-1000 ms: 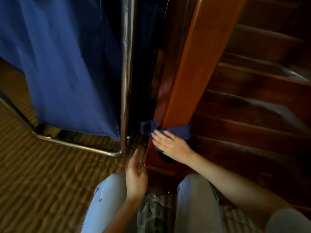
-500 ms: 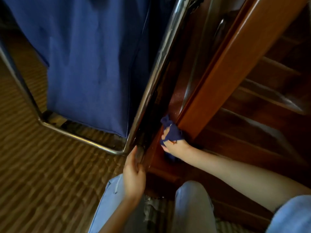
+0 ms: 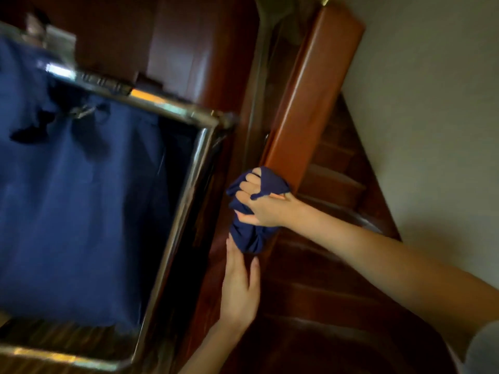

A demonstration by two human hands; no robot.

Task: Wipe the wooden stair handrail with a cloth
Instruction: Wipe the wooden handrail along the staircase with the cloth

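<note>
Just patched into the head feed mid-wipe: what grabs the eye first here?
The right hand grips a bunched dark blue cloth at the lower end of the sloping wooden handrail, centre frame. The left hand is just below, fingers straight and touching the cloth's bottom. Filling the left side is a big blue fabric bag hung in a shiny metal frame, close beside the rail, while dark wooden stairs climb on the right.

Held cloth (image 3: 246, 238) against handrail (image 3: 310, 98) in right hand (image 3: 266, 209), left hand (image 3: 239, 287) touching just below, cart (image 3: 186, 184) at left, stairs (image 3: 334, 184) at right.
</note>
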